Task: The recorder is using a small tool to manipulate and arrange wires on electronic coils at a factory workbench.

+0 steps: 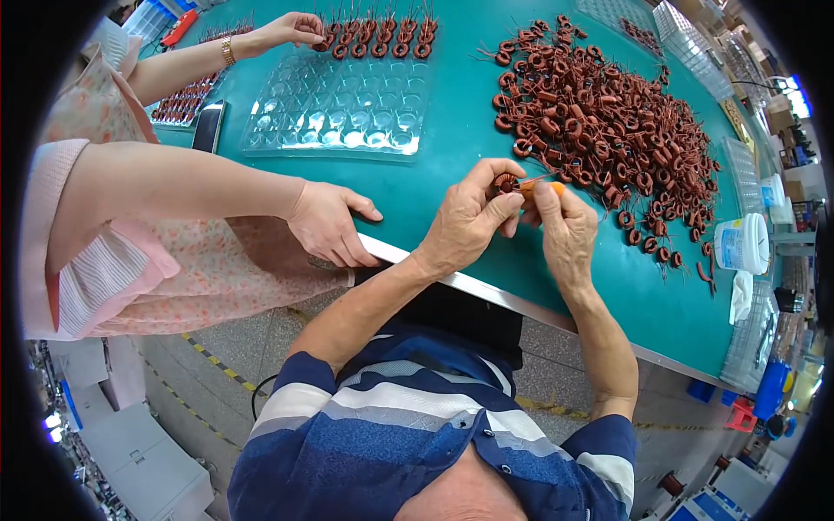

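Observation:
Over the near edge of the green table, my left hand pinches a small copper-wound ring coil between thumb and fingers. My right hand is closed on a small orange-handled tool, its front end against the coil. Fingers and coil cover the tool's tip, so its kind is not clear. Beyond my hands spreads a big heap of loose ring coils with wire leads sticking out.
To my left, a co-worker's hand touches coils in a clear plastic tray; their other hand rests at the table edge. A dark phone-like slab lies near them. At right stand a white tub, red-handled pliers and stacked clear trays.

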`<action>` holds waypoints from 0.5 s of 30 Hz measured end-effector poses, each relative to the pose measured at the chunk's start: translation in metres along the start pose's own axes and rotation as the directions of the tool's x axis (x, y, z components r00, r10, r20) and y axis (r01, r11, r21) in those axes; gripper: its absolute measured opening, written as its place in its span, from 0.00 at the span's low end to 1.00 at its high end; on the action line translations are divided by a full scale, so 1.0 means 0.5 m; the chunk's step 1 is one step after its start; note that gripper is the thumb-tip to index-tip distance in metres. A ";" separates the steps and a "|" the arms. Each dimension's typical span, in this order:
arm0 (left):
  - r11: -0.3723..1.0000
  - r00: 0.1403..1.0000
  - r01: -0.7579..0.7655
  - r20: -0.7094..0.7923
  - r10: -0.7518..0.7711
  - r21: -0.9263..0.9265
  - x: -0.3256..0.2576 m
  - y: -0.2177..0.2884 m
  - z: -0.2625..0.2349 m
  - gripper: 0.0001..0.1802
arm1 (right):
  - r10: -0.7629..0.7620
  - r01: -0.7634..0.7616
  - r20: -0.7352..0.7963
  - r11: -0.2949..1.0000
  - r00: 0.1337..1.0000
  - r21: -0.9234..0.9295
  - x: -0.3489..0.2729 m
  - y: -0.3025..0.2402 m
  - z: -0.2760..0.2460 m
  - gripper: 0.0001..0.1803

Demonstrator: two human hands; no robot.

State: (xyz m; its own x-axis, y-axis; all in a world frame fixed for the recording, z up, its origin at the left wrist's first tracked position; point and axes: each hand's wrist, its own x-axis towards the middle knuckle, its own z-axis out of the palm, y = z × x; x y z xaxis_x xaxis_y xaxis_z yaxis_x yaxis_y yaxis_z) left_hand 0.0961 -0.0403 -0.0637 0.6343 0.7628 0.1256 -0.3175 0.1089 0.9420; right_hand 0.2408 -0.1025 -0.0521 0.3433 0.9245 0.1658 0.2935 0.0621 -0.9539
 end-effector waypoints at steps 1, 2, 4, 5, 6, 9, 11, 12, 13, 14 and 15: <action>1.000 1.000 -0.016 0.011 0.016 0.024 0.001 0.005 -0.001 0.16 | -0.062 0.062 -0.029 0.998 0.998 -0.022 0.000 -0.007 0.000 0.17; 0.998 0.999 -0.036 0.023 0.034 0.047 0.003 0.007 -0.003 0.16 | 0.007 0.000 -0.071 0.996 0.997 0.092 -0.003 -0.020 0.004 0.17; 0.999 0.999 -0.043 0.031 0.042 0.027 -0.001 0.005 -0.011 0.16 | 0.165 -0.152 -0.007 0.920 0.986 0.362 0.000 -0.028 -0.010 0.17; 0.999 0.998 -0.044 0.038 0.043 0.025 0.001 0.007 -0.008 0.16 | 0.234 -0.228 0.063 0.790 0.970 0.569 0.006 -0.019 -0.014 0.17; 0.999 0.998 -0.045 0.045 0.044 0.024 0.002 0.009 -0.005 0.17 | 0.235 -0.226 0.058 0.792 0.970 0.567 0.009 -0.004 -0.017 0.17; 1.000 0.999 -0.018 0.027 0.017 0.024 -0.004 -0.007 -0.012 0.16 | 0.378 -0.412 0.207 0.619 0.903 0.669 0.016 0.024 -0.014 0.14; 0.999 1.000 -0.025 0.010 0.025 0.025 -0.007 -0.009 -0.021 0.16 | 0.390 -0.405 0.178 0.643 0.904 0.650 0.026 0.045 -0.017 0.15; 0.999 0.999 -0.035 -0.007 0.035 0.025 -0.009 -0.006 -0.024 0.17 | 0.399 -0.398 0.149 0.668 0.905 0.629 0.027 0.053 -0.022 0.16; 0.999 1.000 -0.022 -0.020 0.023 0.023 -0.013 -0.002 -0.025 0.17 | 0.315 -0.305 0.071 0.798 0.946 0.520 0.028 0.054 -0.035 0.18; 0.999 0.999 -0.024 -0.022 0.025 0.025 -0.011 0.002 -0.026 0.17 | 0.227 -0.195 -0.020 0.874 0.974 0.446 0.029 0.045 -0.036 0.19; 1.000 1.000 -0.003 -0.013 0.004 0.027 -0.010 0.004 -0.026 0.17 | 0.128 -0.083 -0.102 0.930 0.987 0.358 0.027 0.036 -0.037 0.21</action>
State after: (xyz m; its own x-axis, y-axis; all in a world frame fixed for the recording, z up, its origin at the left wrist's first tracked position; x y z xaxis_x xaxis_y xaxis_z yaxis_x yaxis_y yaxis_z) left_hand 0.0832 -0.0355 -0.0663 0.6237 0.7717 0.1248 -0.3003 0.0891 0.9497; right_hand 0.2672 -0.0959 -0.0624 0.4670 0.8817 0.0672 -0.0748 0.1151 -0.9905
